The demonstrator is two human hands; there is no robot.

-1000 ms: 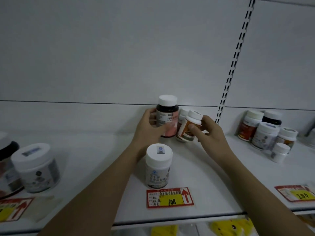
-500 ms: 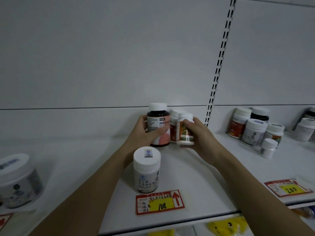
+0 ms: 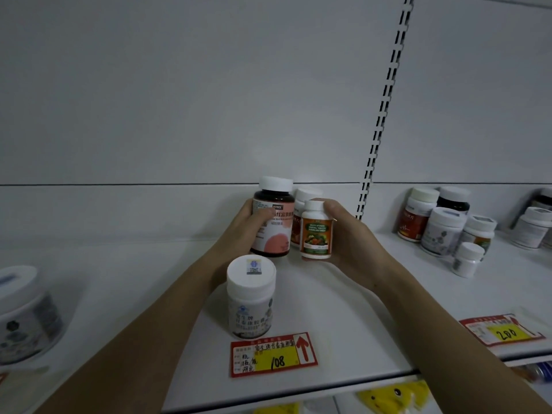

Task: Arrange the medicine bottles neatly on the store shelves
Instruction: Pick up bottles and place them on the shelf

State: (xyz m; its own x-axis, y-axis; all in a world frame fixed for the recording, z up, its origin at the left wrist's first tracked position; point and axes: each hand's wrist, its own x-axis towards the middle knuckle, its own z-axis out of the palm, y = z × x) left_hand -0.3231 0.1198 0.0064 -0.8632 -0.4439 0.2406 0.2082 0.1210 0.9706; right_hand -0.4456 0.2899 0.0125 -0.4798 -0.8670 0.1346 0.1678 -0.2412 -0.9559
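Head view, near to far: white jar [image 3: 251, 297] stands untouched by the 108 price tag [image 3: 273, 355] at the shelf [image 3: 343, 339] front. Your right hand [image 3: 352, 243] grips the small multivitamin bottle [image 3: 316, 231], tilted a second ago, now upright beside the dark pink-label bottle [image 3: 272, 218] that your left hand [image 3: 242, 231] clasps. Third bottle [image 3: 300, 210] sits behind. Row is squaring up; looks nearly ready to let go.

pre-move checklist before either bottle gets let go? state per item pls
1. Left hand grips the dark bottle: ok.
2. Right hand grips the multivitamin bottle: ok.
3. Both bottles upright: ok.
4. Multivitamin bottle's base resting on the shelf: cannot tell.
5. Labels facing front: ok.
6. Row aligned with the white bottle in front: not ok, it stands left of the pair.
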